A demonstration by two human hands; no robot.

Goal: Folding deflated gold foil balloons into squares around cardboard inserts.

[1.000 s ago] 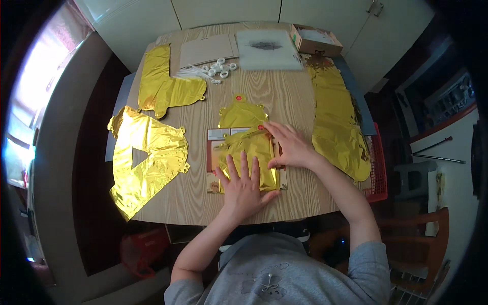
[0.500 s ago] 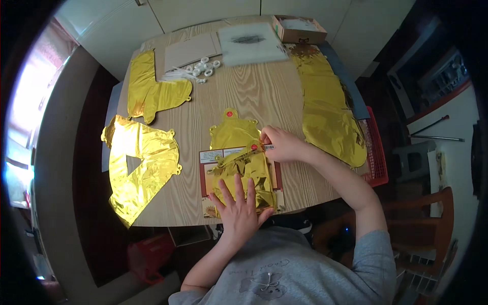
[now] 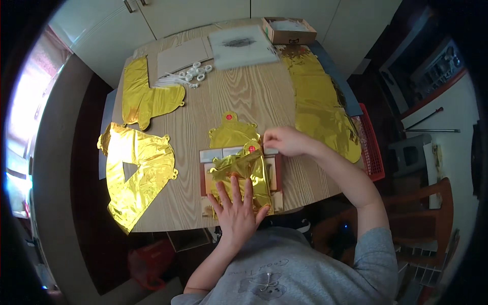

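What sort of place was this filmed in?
Probably a room in a home, going by the wood-grain table, the brown chair beside it and the pale cabinets behind.

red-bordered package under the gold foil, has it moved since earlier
Yes, the red-bordered package has moved toward the near edge of the wood-grain table: its lower edge, earlier set back, now lies about level with it.
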